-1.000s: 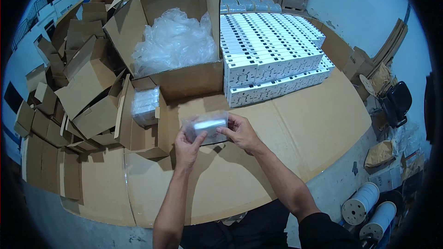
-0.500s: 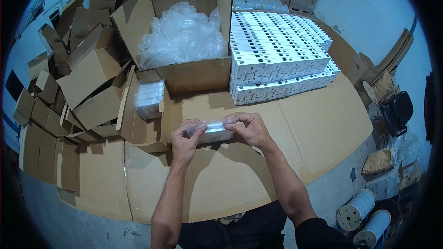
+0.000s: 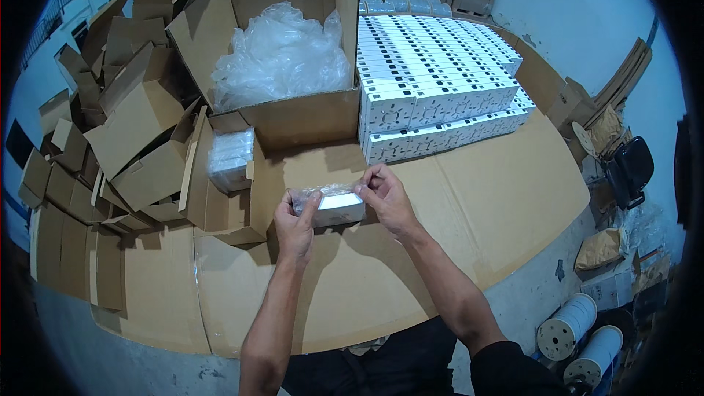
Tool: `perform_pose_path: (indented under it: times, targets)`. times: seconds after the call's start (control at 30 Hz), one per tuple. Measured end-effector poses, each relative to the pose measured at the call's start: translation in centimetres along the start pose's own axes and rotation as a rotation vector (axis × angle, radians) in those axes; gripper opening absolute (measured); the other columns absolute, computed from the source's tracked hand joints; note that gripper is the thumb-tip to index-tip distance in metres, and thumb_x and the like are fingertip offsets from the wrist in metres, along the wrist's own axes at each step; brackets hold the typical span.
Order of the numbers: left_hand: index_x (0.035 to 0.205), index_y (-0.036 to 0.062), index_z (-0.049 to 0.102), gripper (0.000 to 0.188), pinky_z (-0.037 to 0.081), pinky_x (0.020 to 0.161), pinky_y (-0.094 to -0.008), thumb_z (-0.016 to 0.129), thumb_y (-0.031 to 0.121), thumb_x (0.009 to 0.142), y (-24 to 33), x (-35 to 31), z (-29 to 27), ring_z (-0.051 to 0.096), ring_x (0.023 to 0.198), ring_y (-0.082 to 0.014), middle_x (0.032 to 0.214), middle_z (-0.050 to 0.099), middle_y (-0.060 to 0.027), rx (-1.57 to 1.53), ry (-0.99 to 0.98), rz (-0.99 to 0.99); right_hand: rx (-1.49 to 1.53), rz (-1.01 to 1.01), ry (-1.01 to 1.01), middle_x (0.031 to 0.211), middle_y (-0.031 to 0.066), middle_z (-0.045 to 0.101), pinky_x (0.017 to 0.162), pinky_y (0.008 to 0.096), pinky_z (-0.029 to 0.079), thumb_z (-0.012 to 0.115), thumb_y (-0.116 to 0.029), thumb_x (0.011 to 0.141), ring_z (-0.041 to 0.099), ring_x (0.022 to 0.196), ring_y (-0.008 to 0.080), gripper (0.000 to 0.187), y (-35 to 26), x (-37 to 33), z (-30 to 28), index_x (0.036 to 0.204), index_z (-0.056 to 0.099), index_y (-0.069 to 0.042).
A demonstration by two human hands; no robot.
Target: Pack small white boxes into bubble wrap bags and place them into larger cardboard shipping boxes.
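A small white box [image 3: 340, 211], partly in a clear plastic bag [image 3: 335, 190], sits between my hands over the cardboard-covered table. My left hand [image 3: 295, 229] grips its left end, thumb on top and film bunched at the fingers. At the far right corner, my right hand [image 3: 389, 204] pinches the edge of the bag between thumb and fingers. To the left, an open carton [image 3: 262, 202] contains several plastic-wrapped boxes [image 3: 232, 158] stacked at its far end.
A large carton [image 3: 308, 117] full of crumpled clear plastic bags [image 3: 279, 59] stands behind. Rows of white boxes [image 3: 440, 106] are stacked at the back right. Opened empty cartons [image 3: 139, 106] pile up on the left. Cable spools [image 3: 566, 328] stand on the floor at right.
My fingers have shifted on the film, and the right hand is a little higher with its thumb drawn in. More of the box's white top and front shows. The view has moved slightly.
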State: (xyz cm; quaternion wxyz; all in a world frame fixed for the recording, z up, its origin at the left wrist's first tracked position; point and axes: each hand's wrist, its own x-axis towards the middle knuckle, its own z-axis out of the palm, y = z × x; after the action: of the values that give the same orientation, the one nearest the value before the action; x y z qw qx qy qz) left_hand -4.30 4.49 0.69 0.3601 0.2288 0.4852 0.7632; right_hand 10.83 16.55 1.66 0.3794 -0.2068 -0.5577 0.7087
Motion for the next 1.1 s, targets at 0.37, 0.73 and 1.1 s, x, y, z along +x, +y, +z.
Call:
perform_pose_path:
  times: [0.37,0.73,1.1]
  targets:
    - [0.1,0.0044,0.06,0.019,0.048,0.079,-0.0246,0.076,0.014,0.095,0.0,0.1,0.0,0.056,0.084,-0.0067,0.093,0.063,-0.0009,0.001,0.009,0.042,-0.39,0.084,-0.256,0.111,0.01,0.07,0.089,0.029,0.054,0.078,-0.009,0.088,0.064,0.099,0.0136,0.028,-3.6,-0.7,-0.3,0.115,0.075,-0.004]
    - [0.107,0.0,0.06,0.022,0.051,0.094,-0.037,0.072,0.0,0.088,3.4,-2.5,1.4,0.062,0.103,-0.0259,0.107,0.063,-0.0123,1.074,0.027,1.177,-0.319,0.111,-0.198,0.098,0.0054,0.073,0.061,0.0212,0.051,0.078,-0.011,0.09,0.062,0.077,0.0067,0.03,-2.7,-0.4,-0.7,0.117,0.073,0.001]
    - [0.12,0.0027,0.07,0.036,0.057,0.079,-0.0295,0.079,0.003,0.085,3.4,-1.4,0.4,0.068,0.092,-0.0155,0.11,0.072,-0.0084,0.58,-0.267,0.23,-0.449,0.062,-0.242,0.096,0.0037,0.073,0.072,0.0252,0.052,0.077,-0.009,0.088,0.064,0.087,0.0103,0.029,-4.1,-0.5,-1.0,0.116,0.074,-0.005]
